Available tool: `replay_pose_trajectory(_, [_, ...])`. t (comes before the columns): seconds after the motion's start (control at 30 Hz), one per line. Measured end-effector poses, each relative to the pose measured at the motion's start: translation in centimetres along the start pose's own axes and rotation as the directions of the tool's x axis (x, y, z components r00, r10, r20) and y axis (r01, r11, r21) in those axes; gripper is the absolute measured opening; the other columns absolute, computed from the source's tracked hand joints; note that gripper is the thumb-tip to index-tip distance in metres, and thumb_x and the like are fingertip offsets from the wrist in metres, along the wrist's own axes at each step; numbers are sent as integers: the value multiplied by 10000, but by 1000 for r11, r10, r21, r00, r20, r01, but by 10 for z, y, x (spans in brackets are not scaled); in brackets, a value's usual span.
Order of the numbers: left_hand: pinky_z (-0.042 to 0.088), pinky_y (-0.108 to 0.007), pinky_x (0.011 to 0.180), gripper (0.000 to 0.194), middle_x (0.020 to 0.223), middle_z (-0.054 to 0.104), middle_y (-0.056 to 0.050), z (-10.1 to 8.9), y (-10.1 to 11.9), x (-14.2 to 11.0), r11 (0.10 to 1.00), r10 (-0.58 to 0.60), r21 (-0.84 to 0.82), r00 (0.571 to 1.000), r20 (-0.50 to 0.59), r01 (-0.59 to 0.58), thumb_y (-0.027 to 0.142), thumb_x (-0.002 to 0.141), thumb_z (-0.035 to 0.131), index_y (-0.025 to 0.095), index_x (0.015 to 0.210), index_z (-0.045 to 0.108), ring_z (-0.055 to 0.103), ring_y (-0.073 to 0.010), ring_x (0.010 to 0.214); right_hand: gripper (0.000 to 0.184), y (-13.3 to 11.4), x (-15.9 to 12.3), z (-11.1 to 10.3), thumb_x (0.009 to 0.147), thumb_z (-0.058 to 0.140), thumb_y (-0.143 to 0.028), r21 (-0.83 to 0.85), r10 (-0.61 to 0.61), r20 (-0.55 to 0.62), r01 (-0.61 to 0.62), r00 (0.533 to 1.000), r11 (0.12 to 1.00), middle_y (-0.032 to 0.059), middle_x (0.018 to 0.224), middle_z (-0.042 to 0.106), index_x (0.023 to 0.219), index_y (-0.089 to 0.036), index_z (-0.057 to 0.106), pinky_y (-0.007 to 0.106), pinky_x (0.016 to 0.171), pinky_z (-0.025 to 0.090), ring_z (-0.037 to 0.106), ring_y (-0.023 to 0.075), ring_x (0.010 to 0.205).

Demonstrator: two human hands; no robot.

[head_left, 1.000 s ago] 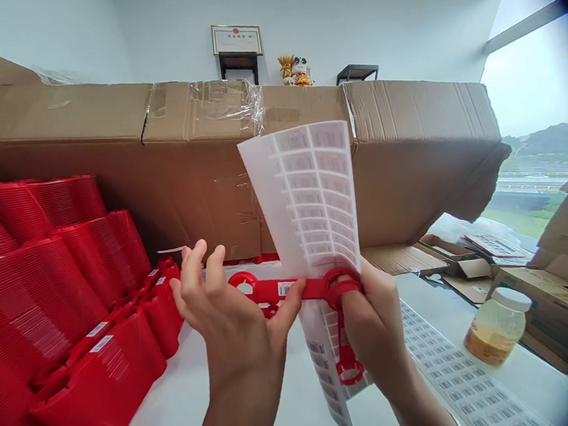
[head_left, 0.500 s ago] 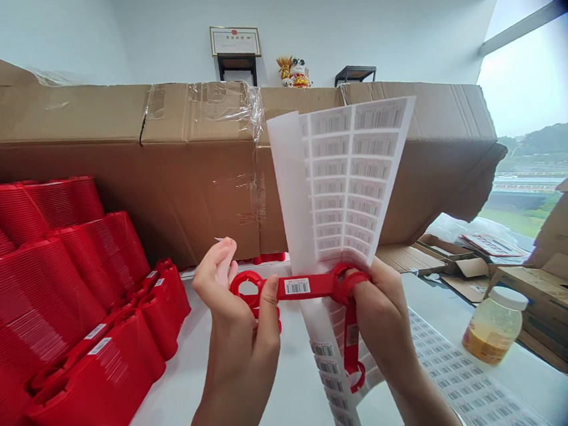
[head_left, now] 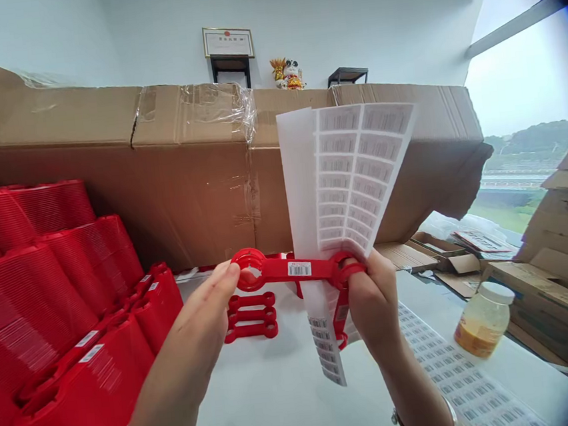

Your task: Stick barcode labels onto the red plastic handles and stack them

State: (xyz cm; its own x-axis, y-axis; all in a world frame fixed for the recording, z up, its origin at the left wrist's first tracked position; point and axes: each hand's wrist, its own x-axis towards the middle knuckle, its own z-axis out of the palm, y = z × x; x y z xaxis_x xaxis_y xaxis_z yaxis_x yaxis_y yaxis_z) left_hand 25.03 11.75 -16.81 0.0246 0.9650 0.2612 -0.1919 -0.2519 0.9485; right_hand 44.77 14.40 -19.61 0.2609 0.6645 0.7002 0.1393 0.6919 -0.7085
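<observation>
A red plastic bar with a ring at each end (head_left: 277, 270) spans both hands, a white barcode label (head_left: 299, 269) on its middle. My right hand (head_left: 375, 294) is closed around its right ring and also grips a sheet of barcode labels (head_left: 344, 180) standing upright behind it. Another red piece (head_left: 341, 311) hangs below that hand. My left hand (head_left: 200, 335) holds the left ring at its edge; skin shows through the ring's hole, and part of the fingers is hidden. Several similar red pieces (head_left: 251, 315) lie on the white table beyond.
Tall stacks of red pieces (head_left: 76, 347) fill the left side. A long cardboard box (head_left: 186, 195) stands across the back. More label sheets (head_left: 459, 363) lie at the right, beside a jar with yellow-brown contents (head_left: 485, 321) and cardboard boxes (head_left: 538, 302).
My left hand has shifted left and straightened its fingers; its thumb no longer lies on the bar's front. The bar's left end has risen slightly. The right hand keeps its grip.
</observation>
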Motion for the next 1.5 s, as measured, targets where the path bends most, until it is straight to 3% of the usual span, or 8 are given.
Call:
replay_pose_trajectory(0.33, [562, -387, 994, 237, 1086, 778, -66, -12, 13, 0, 974, -65, -184, 938, 341, 135, 421, 861, 763, 230, 992, 814, 686, -284, 1124, 142, 2, 18, -15, 754, 495, -199, 11, 252, 260, -264, 932, 964, -22, 689, 596, 714, -198, 631, 249, 542, 379, 491, 140, 637])
replay_pose_trajectory(0.67, [614, -432, 866, 542, 1103, 773, -107, -15, 4, -5, 995, -33, -82, 942, 334, 64, 576, 697, 875, 284, 1147, 804, 714, -335, 1043, 165, 18, 28, -25, 868, 637, -288, 130, 367, 423, -456, 828, 880, 18, 783, 710, 820, -177, 750, 247, 637, 466, 607, 152, 703])
replay_pose_trajectory(0.83, [598, -426, 848, 368, 1035, 757, -111, -10, 7, -6, 995, -8, -85, 926, 377, 44, 530, 958, 601, 252, 1075, 811, 698, -292, 979, 211, 22, 31, -26, 891, 693, -361, 205, 357, 433, -476, 828, 855, 8, 772, 717, 786, -187, 747, 229, 657, 496, 632, 138, 711])
replay_pose_trajectory(1.07, [578, -325, 809, 179, 930, 692, -50, -14, 7, -5, 991, -85, -65, 939, 335, 113, 428, 837, 787, 251, 846, 766, 647, -219, 897, 176, 19, 33, -26, 835, 694, -340, 156, 361, 457, -473, 813, 867, 17, 759, 717, 814, -174, 748, 250, 624, 497, 623, 145, 666])
replay_pose_trajectory(1.23, [578, -256, 775, 276, 890, 670, -22, -7, 9, -4, 997, -39, -59, 977, 209, 52, 468, 893, 720, 234, 748, 703, 626, -172, 861, 155, 10, 32, -27, 831, 623, -297, 118, 343, 428, -429, 836, 896, 1, 730, 663, 756, -179, 689, 270, 657, 487, 588, 147, 679])
replay_pose_trajectory(1.37, [574, -287, 702, 323, 944, 687, -22, -5, -1, 8, 991, -63, 117, 997, -42, 67, 551, 862, 720, 261, 1003, 717, 663, -202, 858, 185, -2, 23, -24, 883, 519, -266, -28, 245, 338, -250, 909, 968, -12, 724, 592, 743, -189, 612, 254, 592, 413, 506, 140, 672])
replay_pose_trajectory(1.43, [566, -322, 785, 410, 1050, 678, -33, -7, -7, 13, 965, 78, 259, 981, -178, -29, 565, 851, 725, 272, 1133, 678, 665, -231, 972, 188, -8, 16, -22, 887, 460, -208, -119, 210, 291, -182, 934, 976, -21, 700, 570, 734, -201, 569, 246, 546, 375, 474, 135, 644])
replay_pose_trajectory(1.5, [526, -332, 943, 438, 1136, 653, -30, -8, -9, 14, 900, 326, 383, 905, -274, -208, 499, 837, 766, 276, 1191, 635, 630, -225, 1102, 207, -13, 11, -19, 889, 423, -167, -200, 175, 250, -126, 952, 972, -33, 661, 557, 715, -212, 524, 238, 503, 340, 454, 127, 604])
